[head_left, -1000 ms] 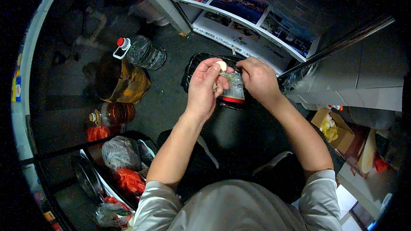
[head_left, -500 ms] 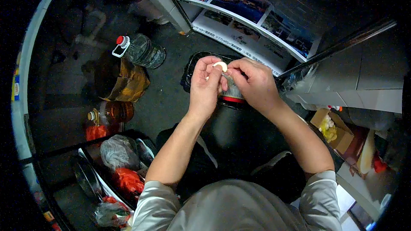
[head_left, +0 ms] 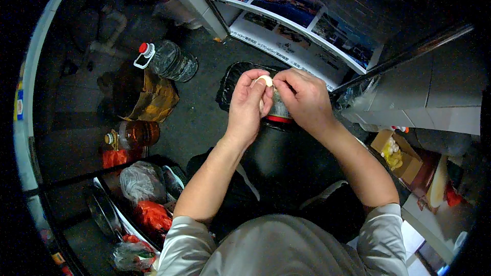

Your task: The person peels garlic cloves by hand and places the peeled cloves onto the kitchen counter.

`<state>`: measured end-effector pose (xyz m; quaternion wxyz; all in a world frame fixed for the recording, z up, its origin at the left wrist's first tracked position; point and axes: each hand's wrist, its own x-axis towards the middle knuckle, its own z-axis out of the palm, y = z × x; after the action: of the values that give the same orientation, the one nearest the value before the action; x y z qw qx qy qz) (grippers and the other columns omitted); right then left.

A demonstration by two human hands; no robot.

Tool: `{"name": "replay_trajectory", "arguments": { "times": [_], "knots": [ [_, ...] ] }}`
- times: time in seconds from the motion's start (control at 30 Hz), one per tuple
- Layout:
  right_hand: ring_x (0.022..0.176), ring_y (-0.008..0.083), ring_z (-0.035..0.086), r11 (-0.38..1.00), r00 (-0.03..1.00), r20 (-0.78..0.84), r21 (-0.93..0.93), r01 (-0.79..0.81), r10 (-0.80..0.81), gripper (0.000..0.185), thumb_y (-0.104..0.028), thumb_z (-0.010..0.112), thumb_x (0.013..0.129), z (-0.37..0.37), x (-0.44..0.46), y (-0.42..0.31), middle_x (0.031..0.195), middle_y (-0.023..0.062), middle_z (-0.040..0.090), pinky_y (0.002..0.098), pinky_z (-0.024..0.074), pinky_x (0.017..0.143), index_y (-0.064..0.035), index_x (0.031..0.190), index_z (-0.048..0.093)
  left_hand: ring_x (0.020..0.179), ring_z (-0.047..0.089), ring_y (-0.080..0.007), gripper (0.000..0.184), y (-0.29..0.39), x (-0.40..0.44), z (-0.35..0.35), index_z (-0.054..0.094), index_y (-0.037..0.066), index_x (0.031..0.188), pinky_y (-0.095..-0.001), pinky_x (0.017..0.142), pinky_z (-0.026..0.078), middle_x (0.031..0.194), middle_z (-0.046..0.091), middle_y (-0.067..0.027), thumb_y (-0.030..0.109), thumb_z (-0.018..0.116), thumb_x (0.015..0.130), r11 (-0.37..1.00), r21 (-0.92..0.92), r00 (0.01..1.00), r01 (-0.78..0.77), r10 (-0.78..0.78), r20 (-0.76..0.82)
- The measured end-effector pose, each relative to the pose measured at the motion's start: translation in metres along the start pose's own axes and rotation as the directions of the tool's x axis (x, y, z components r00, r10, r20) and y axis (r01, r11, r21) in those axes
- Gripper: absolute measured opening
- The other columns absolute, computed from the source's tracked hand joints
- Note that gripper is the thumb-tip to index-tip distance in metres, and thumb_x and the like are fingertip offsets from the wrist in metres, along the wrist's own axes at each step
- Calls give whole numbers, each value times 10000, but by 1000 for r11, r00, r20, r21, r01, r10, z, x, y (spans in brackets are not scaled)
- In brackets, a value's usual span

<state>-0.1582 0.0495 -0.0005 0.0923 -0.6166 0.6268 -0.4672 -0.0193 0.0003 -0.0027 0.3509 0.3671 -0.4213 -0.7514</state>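
Observation:
Between the thumb and curled fingers of my left hand (head_left: 246, 103) sits a small, pale garlic clove (head_left: 265, 80). A second pale piece shows lower down among those fingers, mostly hidden. My right hand (head_left: 306, 98) is closed in a pinch, thumb and forefinger touching the clove's right edge; any skin between the fingertips is too small to make out. Below both hands is a clear container with a red rim (head_left: 279, 119), partly covered by them. Behind it, a black bag (head_left: 228, 88) lines a bin.
To the left stand a clear red-capped water jug (head_left: 176, 61), a torn cardboard box (head_left: 159, 97) and an oil bottle (head_left: 139, 134). Plastic bags (head_left: 143, 181) lie lower left. On the right is a small carton (head_left: 409, 163) holding white bulbs. A printed panel (head_left: 286, 46) stands ahead.
The clove has turned slightly in my left fingers and looks less curved and more covered. The left hand has shifted a little right, while the right hand stays almost where it was.

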Motion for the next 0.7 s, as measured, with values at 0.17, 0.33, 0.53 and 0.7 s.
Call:
{"name": "replay_trajectory", "arguments": {
  "times": [0.17, 0.33, 0.53, 0.7],
  "knots": [
    [737, 335, 654, 1000, 1000, 11, -2, -2, 2, 96, -143, 628, 835, -1, 0, 1, 803, 133, 663, 434, 535, 672, -51, 816, 648, 504, 425, -62, 201, 6, -2, 0, 555, 64, 1158, -207, 433, 306, 734, 541, 6, 189, 505, 1008, 989, -123, 996, 81, -76, 45],
    [735, 328, 654, 999, 999, -29, 6, 34, -34, 82, -135, 631, 825, -3, 2, -1, 783, 125, 658, 430, 533, 660, -56, 811, 649, 508, 427, -59, 210, 1, 2, -4, 555, 61, 1172, -198, 443, 311, 756, 548, 6, 169, 544, 992, 997, -52, 993, 57, -52, 103],
    [708, 322, 649, 1000, 992, -123, -27, 12, -15, 60, -96, 643, 811, -9, 6, 4, 754, 131, 651, 422, 521, 643, -42, 786, 644, 550, 473, -64, 302, 2, 1, -1, 490, 60, 1223, -205, 477, 350, 829, 613, -20, 71, 599, 942, 991, 90, 994, -102, 99, 42],
    [686, 328, 643, 997, 992, -112, -48, -63, 57, 80, -115, 635, 824, -12, 5, 16, 726, 133, 640, 430, 521, 645, -46, 786, 652, 574, 493, -72, 403, 2, 0, 0, 395, 73, 1303, -207, 497, 392, 948, 663, -59, 45, 573, 944, 971, 147, 982, -186, 181, 50]
  ]
}}
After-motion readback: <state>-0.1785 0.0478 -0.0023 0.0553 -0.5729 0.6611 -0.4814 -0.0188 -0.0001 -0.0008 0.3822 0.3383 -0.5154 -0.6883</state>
